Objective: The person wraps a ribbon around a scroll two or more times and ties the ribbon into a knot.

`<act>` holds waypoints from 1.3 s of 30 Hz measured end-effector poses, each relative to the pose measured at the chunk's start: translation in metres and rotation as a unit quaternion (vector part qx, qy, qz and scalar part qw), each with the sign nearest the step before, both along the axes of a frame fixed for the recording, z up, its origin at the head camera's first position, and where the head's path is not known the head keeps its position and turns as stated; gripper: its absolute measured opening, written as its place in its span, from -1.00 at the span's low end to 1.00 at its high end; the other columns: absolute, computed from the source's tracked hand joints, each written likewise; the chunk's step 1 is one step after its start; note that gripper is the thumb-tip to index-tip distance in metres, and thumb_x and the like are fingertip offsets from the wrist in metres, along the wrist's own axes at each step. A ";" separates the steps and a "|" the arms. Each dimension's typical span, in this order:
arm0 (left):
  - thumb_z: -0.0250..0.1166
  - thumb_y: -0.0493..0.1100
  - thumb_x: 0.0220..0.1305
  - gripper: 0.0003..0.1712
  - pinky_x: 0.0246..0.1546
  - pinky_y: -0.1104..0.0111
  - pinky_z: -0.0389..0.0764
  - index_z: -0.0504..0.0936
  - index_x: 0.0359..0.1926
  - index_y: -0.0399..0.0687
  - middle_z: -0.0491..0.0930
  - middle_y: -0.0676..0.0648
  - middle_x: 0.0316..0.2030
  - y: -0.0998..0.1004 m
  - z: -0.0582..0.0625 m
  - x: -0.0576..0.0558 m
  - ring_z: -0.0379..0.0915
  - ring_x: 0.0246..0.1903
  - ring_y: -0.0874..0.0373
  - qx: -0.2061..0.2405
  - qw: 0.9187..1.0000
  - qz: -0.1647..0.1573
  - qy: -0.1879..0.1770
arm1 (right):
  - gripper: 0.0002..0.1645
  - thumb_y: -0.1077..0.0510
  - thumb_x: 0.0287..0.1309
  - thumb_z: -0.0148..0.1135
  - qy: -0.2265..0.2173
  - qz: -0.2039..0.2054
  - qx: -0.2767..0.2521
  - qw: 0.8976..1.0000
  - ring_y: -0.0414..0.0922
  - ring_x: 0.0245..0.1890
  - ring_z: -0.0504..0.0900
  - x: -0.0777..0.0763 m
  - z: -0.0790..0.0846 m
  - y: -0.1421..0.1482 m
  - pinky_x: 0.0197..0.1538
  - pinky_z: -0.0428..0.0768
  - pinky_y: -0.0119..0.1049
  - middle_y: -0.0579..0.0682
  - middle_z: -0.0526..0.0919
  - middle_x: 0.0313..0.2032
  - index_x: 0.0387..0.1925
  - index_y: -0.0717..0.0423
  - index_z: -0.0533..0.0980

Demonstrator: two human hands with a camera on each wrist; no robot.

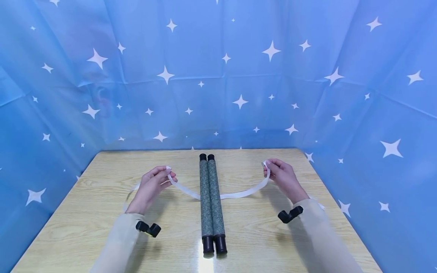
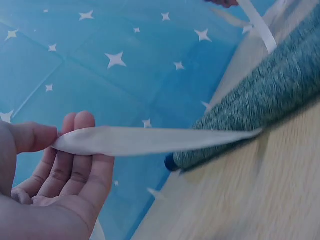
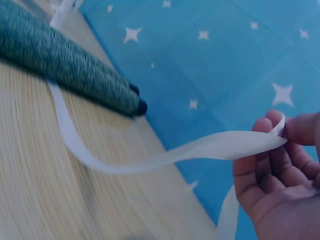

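Two green patterned rolls with black end caps, like a scroll (image 1: 212,201), lie side by side on the table, pointing away from me. A white ribbon (image 1: 241,193) passes beneath them and comes out on both sides. To the left of the rolls, my left hand (image 1: 151,185) pinches the ribbon between thumb and fingers, above the table. On the opposite side my right hand (image 1: 282,178) pinches the other length, which sags in a curve. In the right wrist view a loose tail of ribbon (image 3: 228,212) hangs below the right hand (image 3: 282,175).
The wooden table (image 1: 85,227) reaches back to a blue curtain (image 1: 205,49) printed with white stars, which also runs along both sides. A small black camera (image 1: 148,229) sits on the left wrist and another black camera (image 1: 290,214) on the right.
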State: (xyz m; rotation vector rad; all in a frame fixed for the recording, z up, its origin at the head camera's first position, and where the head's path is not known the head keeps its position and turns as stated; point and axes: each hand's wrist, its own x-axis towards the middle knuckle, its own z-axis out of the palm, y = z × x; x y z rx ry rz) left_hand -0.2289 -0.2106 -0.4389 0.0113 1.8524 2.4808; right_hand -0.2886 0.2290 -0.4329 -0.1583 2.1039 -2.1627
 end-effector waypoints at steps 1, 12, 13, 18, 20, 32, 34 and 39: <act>0.22 -0.12 0.41 -0.69 -0.01 0.23 0.58 0.45 0.00 -0.26 0.63 -0.04 -0.28 0.002 0.002 -0.001 0.63 -0.22 0.09 0.004 1.000 -0.005 -0.001 | -0.46 -0.03 0.41 0.11 0.004 0.004 -0.009 1.000 -0.15 -0.27 0.56 0.001 0.003 -0.004 -0.13 0.61 -0.33 0.04 0.55 -0.24 0.10 0.37 0.35; 0.26 -0.11 0.37 -0.50 -0.23 0.33 0.61 0.44 0.14 -0.43 0.51 -0.11 -0.31 0.026 0.021 -0.009 0.49 -0.38 0.17 -0.022 0.997 -0.070 -0.006 | -0.52 -0.03 0.36 0.18 0.072 0.036 0.020 0.997 -0.07 -0.25 0.60 0.004 0.023 -0.053 -0.10 0.62 -0.23 0.16 0.63 -0.09 0.00 0.33 0.43; 0.27 -0.09 0.37 -0.49 -0.25 0.33 0.60 0.44 0.13 -0.42 0.51 -0.11 -0.31 0.029 0.023 -0.009 0.48 -0.39 0.18 -0.029 0.996 -0.079 -0.006 | -0.52 -0.04 0.36 0.18 0.078 0.040 0.027 0.996 -0.04 -0.23 0.61 0.004 0.025 -0.057 -0.10 0.62 -0.22 0.15 0.63 -0.09 0.00 0.33 0.43; 0.28 -0.06 0.35 -0.48 -0.35 0.35 0.55 0.45 0.12 -0.41 0.51 -0.08 -0.38 0.041 0.028 -0.012 0.42 -0.45 0.17 -0.062 0.991 -0.120 -0.003 | -0.54 -0.05 0.35 0.19 0.090 0.058 0.042 0.993 0.15 -0.18 0.57 0.008 0.031 -0.078 -0.05 0.61 -0.10 0.17 0.61 -0.15 -0.01 0.29 0.46; 0.28 -0.07 0.36 -0.48 -0.39 0.36 0.51 0.45 0.12 -0.43 0.50 -0.07 -0.41 0.046 0.029 -0.013 0.40 -0.49 0.17 -0.073 0.988 -0.135 0.003 | -0.55 -0.05 0.36 0.18 0.094 0.069 0.044 0.992 0.18 -0.19 0.55 0.010 0.033 -0.085 -0.04 0.60 -0.07 0.21 0.58 -0.18 -0.01 0.28 0.47; 0.16 -0.08 0.46 -0.61 -0.47 0.33 0.43 0.55 0.05 -0.36 0.51 -0.10 -0.43 0.076 0.029 -0.018 0.31 -0.56 0.15 -0.153 0.969 -0.190 0.043 | -0.64 0.00 0.38 0.17 0.136 0.117 0.068 0.981 0.21 -0.27 0.55 0.018 0.033 -0.122 -0.09 0.53 0.17 0.29 0.58 -0.23 -0.08 0.25 0.50; 0.16 -0.07 0.46 -0.59 -0.46 0.31 0.44 0.55 0.05 -0.38 0.52 -0.11 -0.42 0.081 0.027 -0.019 0.32 -0.56 0.14 -0.158 0.967 -0.197 0.043 | -0.66 0.00 0.38 0.17 0.144 0.125 0.079 0.978 0.23 -0.27 0.55 0.019 0.033 -0.127 -0.12 0.56 0.11 0.31 0.58 -0.24 -0.10 0.23 0.51; 0.16 -0.04 0.46 -0.60 -0.41 0.24 0.49 0.56 0.00 -0.34 0.54 -0.09 -0.42 0.090 0.023 -0.021 0.37 -0.55 0.14 -0.156 0.964 -0.210 0.044 | -0.78 0.01 0.39 0.16 0.169 0.126 0.134 0.968 0.04 -0.19 0.64 0.023 0.030 -0.133 -0.11 0.59 -0.05 0.05 0.63 -0.13 -0.17 0.08 0.55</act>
